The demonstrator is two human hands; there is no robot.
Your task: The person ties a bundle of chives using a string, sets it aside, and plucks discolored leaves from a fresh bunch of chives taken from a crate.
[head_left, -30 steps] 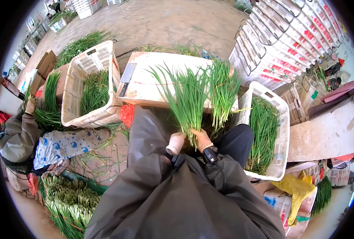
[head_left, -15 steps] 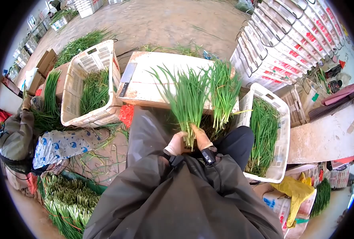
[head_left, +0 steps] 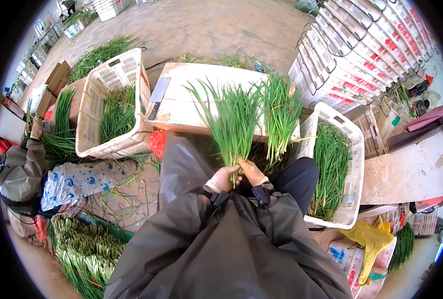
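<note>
A bunch of green chives stands between my two hands, leaves fanned out upward and pale stem ends low. My left hand is wrapped round the stems near their base from the left side. On the right side, my right hand presses its fingers and thumb against the same stems. Another bunch of chives lies on the right end of the white board, its stem ends over the near edge. A knife with a dark handle and a broad blade rests on the board's left end.
White crates holding greens stand left and right of the board. Stacked white crates rise at the back right. Cut chives lie at the lower left. Another person sits at far left, a gloved hand on greens.
My left hand has shifted slightly up along the stems and closed further round them. The leaves of the bunch have spread a little to the left. The board and knife stay put.
</note>
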